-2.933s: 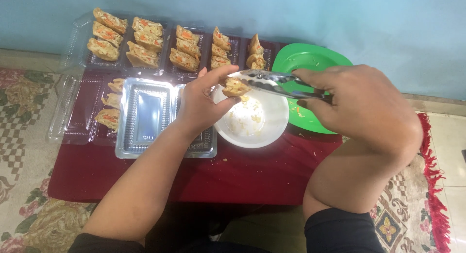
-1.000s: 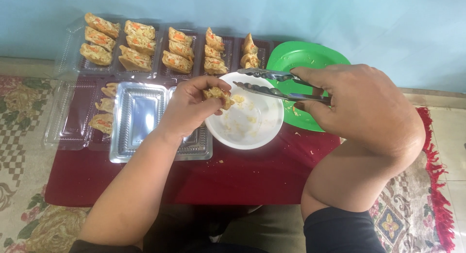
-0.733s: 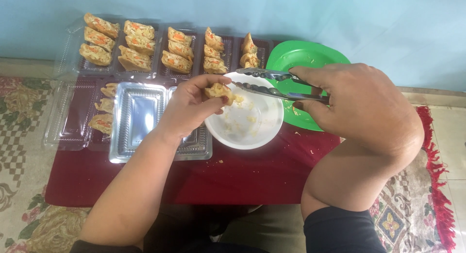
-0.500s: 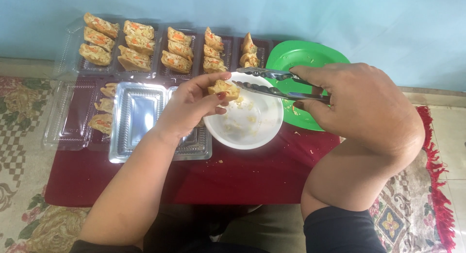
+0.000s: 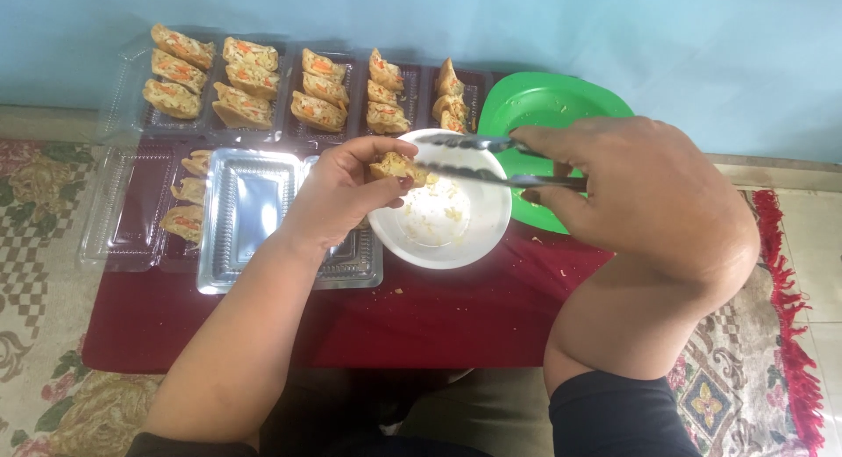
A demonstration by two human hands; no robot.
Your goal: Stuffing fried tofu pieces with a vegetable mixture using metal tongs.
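Far left: clear plastic tray lid (image 5: pixel 123 207), lying open on the dark red table (image 5: pixel 438 317). Beside it, three filled rolls (image 5: pixel 189 203) in a column, then an empty clear tray (image 5: pixel 254 220).

Back row: open tray of cut rolls (image 5: pixel 307 93), showing orange and pale filling, running along the table's far edge.

Left hand (image 5: pixel 338 194): fingers curled in, thumb and fingertips (image 5: pixel 399 148) pinched on a piece of roll (image 5: pixel 395 167), held just over the near-left rim of the white bowl (image 5: pixel 478 238). Crumbs of filling lie in the bowl.

Metal tongs (image 5: pixel 478 157): arms slightly parted, tips at the piece of roll, spanning the bowl.

Right hand (image 5: pixel 631 185): fingers wrapped around the tongs' handle end, thumb below, index finger along the upper arm.

Behind the right hand: green plate (image 5: pixel 535 102), partly covered, touching the bowl's far side.
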